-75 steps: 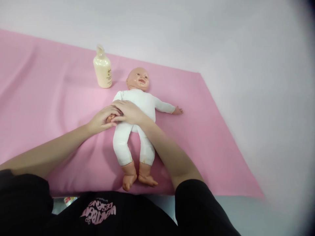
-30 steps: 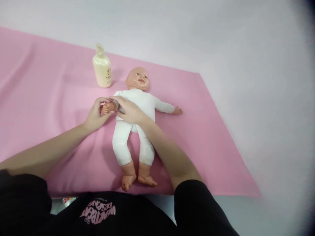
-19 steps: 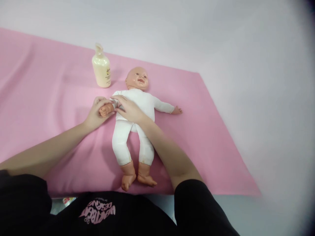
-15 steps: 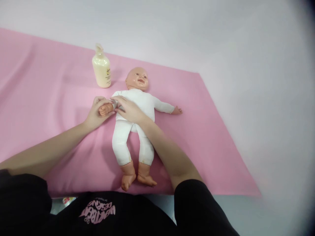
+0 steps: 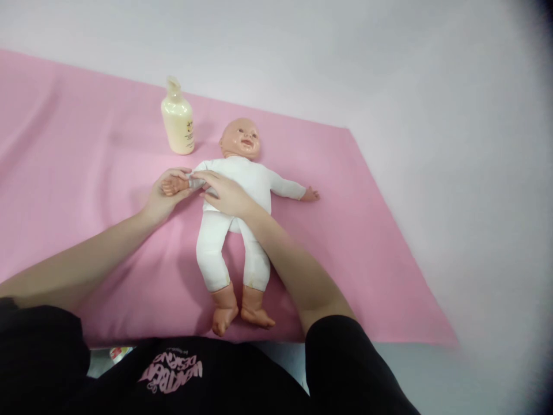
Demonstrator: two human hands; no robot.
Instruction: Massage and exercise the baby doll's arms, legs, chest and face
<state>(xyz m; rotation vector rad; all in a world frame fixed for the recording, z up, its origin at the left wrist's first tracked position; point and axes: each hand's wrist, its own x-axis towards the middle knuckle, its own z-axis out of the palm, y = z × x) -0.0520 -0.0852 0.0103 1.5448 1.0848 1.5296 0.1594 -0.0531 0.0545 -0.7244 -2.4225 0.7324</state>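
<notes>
A baby doll (image 5: 235, 184) in a white cloth suit lies on its back, head away from me. My left hand (image 5: 159, 196) is closed round the doll's forearm on the left, near the wrist. The doll's small hand (image 5: 174, 185) pokes out across my palm. Bent over the same doll arm higher up, close to the elbow, is my right hand (image 5: 225, 193); its fingers lie on top and its thumb is below. Part of the sleeve is hidden under those fingers. The doll's other arm (image 5: 289, 187) stretches out to the right, untouched.
A cream pump bottle (image 5: 179, 124) stands upright beyond my left hand, beside the doll's head. Under everything lies a pink sheet (image 5: 345, 242) with a slanting right edge. A pale surface (image 5: 453, 173) extends behind and to the right.
My left hand has shifted a little to the left with the doll's hand, so the doll's forearm reaches further outward and its hand has turned. My right hand has barely moved.
</notes>
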